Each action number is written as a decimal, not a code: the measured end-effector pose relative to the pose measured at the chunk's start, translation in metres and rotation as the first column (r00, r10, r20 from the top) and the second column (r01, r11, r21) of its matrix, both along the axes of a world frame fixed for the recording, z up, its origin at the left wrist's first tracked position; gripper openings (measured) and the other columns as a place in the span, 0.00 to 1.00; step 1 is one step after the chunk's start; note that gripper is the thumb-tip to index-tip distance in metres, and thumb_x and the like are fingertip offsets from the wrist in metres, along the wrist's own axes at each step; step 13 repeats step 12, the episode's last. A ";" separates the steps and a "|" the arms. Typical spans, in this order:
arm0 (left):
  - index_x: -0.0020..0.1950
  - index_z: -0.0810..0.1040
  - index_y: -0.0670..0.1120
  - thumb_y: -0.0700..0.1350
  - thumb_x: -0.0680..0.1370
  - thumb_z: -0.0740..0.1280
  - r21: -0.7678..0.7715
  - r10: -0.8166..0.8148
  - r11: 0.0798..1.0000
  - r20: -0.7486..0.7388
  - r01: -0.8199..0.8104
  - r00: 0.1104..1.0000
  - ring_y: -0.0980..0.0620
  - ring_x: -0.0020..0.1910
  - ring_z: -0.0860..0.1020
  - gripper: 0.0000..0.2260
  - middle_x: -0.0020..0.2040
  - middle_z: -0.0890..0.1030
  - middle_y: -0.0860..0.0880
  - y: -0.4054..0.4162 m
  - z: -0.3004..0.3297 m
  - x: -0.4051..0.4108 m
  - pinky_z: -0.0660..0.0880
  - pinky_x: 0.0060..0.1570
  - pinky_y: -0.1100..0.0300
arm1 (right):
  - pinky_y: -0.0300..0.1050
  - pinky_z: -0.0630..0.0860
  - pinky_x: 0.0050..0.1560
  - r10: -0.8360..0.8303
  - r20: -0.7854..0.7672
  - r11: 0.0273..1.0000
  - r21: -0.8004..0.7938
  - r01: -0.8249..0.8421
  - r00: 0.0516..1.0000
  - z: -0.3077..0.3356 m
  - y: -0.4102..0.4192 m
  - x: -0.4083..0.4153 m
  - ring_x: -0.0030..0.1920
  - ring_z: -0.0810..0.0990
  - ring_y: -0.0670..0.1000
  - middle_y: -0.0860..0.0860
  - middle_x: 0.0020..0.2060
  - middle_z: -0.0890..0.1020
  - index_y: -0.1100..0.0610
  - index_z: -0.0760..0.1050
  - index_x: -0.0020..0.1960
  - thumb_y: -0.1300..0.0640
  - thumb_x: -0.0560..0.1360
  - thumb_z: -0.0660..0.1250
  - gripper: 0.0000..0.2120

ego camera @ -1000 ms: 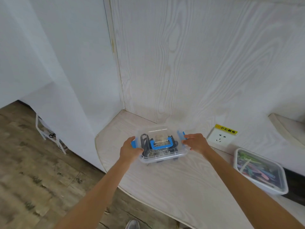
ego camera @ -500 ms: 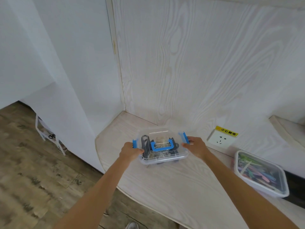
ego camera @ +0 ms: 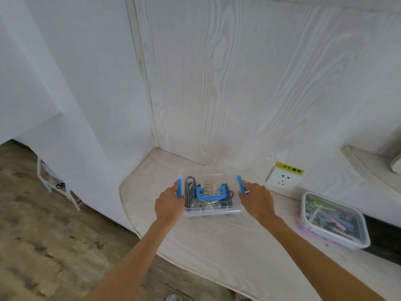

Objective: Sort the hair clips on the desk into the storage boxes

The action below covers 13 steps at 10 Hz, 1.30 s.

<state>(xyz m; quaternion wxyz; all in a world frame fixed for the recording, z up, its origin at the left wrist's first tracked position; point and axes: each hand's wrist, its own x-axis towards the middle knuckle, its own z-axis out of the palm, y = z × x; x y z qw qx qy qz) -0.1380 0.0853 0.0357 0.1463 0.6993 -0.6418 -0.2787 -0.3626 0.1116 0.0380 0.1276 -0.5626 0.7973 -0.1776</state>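
Head view: a person's two bare arms reach forward over a pale wood-grain desk (ego camera: 217,246) set in a corner of matching wall panels.
Landmark: a clear storage box (ego camera: 211,193) with a blue handle (ego camera: 212,193) flat on its lid, resting on the desk near the back corner.
Box contents: dark hair clips (ego camera: 191,192) show through the lid on the left side of the box, with paler, blurred items beside them; their exact kind cannot be told.
Left hand (ego camera: 170,204): on the box's left end, thumb against the blue left latch (ego camera: 178,188), fingers curled round that end of the box.
Right hand (ego camera: 257,199): on the box's right end, fingers curled toward the blue right latch (ego camera: 239,184) and touching it; whether they press or only rest there cannot be told.
Second box (ego camera: 334,220): well to the right of the landmark box, on the same desk, clear with a white-rimmed lid, filled with clips in green, pink, blue and purple.
Wall socket (ego camera: 282,179): on the wall panel behind and to the right of the landmark box, under a yellow warning label (ego camera: 289,167).
Floor (ego camera: 43,246): dark, worn wood planks to the left of and below the landmark box.
White rack (ego camera: 54,183): far left of the box, standing on the floor, partly hidden by white fabric.
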 end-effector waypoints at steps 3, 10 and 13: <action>0.73 0.66 0.49 0.43 0.78 0.61 0.056 -0.243 0.967 -0.075 0.248 0.967 0.48 0.58 0.77 0.22 0.65 0.76 0.49 -0.015 0.016 -0.082 0.68 0.49 0.62 | 0.45 0.76 0.51 -0.257 0.131 0.966 0.027 0.256 0.957 0.007 0.054 -0.072 0.50 0.81 0.54 0.54 0.52 0.83 0.58 0.77 0.58 0.55 0.73 0.69 0.15; 0.64 0.76 0.47 0.41 0.71 0.71 0.203 -0.114 0.959 -0.369 0.199 0.922 0.48 0.54 0.80 0.21 0.57 0.82 0.47 -0.025 0.004 -0.161 0.73 0.55 0.57 | 0.44 0.76 0.43 -0.451 0.120 0.887 -0.050 0.460 0.884 0.000 0.085 -0.124 0.44 0.81 0.53 0.54 0.45 0.83 0.59 0.79 0.52 0.53 0.76 0.64 0.10; 0.65 0.74 0.44 0.42 0.69 0.75 0.281 0.013 0.951 -0.461 0.132 0.887 0.45 0.60 0.77 0.25 0.63 0.78 0.43 -0.027 0.004 -0.164 0.71 0.61 0.55 | 0.46 0.75 0.51 -0.473 0.268 0.874 0.025 0.485 0.839 -0.002 0.083 -0.133 0.52 0.80 0.54 0.52 0.52 0.81 0.57 0.73 0.60 0.47 0.78 0.60 0.17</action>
